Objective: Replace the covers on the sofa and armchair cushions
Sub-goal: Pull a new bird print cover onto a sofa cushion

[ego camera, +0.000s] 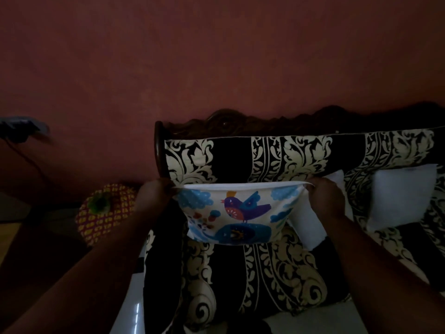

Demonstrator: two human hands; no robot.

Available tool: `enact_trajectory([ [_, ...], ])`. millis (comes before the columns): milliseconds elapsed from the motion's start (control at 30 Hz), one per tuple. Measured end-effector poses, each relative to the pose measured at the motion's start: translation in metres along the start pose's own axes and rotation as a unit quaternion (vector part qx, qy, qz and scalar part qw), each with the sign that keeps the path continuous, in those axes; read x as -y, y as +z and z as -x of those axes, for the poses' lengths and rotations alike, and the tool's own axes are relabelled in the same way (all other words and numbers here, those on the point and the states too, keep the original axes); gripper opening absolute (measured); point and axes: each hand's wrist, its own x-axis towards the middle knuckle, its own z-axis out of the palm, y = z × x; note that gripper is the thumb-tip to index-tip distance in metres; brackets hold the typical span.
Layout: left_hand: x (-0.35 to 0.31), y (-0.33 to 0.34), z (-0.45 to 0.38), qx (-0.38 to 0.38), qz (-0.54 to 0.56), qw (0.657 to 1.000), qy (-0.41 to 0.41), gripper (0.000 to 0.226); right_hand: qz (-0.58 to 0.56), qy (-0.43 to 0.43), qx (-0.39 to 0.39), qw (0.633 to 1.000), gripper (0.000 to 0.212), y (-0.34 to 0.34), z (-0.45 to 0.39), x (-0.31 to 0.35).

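At 9 o'clock of the bird-print cushion cover, its upper corner is pinched by the left hand; at 3 o'clock the opposite corner is pinched by the right hand. The cover is held taut above the sofa seat, so the closing step is judged in hand. Next, the open top edge must be sealed, and the bare white cushions at 3 o'clock covered.

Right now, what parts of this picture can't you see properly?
Head view only:
- Fingertips of the left hand and right hand: curled into the top edge of the bird-print cushion cover.
- Inside that cover: its own cloth hides whether a cushion is in it.
- Two plain white cushions: the nearer one partly behind the right arm.
- Dark object on the red wall: blurred, too dim to name.
- Black-and-cream patterned sofa: cut off at the right edge.
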Motion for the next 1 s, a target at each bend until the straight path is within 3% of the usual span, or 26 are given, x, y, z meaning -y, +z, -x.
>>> enact_trajectory([
  [100,-0.006,0.028,-0.013,0.032,-0.021,0.999,-0.013,0.014,0.029,-0.014,0.035,0.999,0.021,0.024,-0.027,-0.020],
  [200,0.002,0.054,-0.020,0.057,-0.026,0.998,-0.018,0.026,0.041,0.004,0.124,0.991,0.019,0.055,-0.050,-0.033],
  [300,0.013,0.083,-0.031,0.083,-0.059,0.992,-0.080,0.026,0.068,-0.016,0.181,0.981,0.010,0.089,-0.064,-0.041],
  [400,0.015,0.098,-0.046,0.089,-0.065,0.986,-0.129,0.026,0.023,-0.006,0.181,0.983,0.019,0.114,-0.083,-0.040],
  [500,0.010,0.103,-0.068,0.064,-0.052,0.990,-0.118,0.026,0.012,0.003,0.173,0.985,0.030,0.127,-0.111,-0.035],
  [733,0.012,0.104,-0.133,0.038,-0.079,0.987,-0.131,0.017,0.010,-0.049,0.118,0.992,0.023,0.148,-0.162,-0.011],
  [1000,0.001,0.114,-0.173,0.010,-0.074,0.982,-0.173,0.028,0.046,-0.073,0.097,0.991,0.020,0.179,-0.193,-0.007],
])
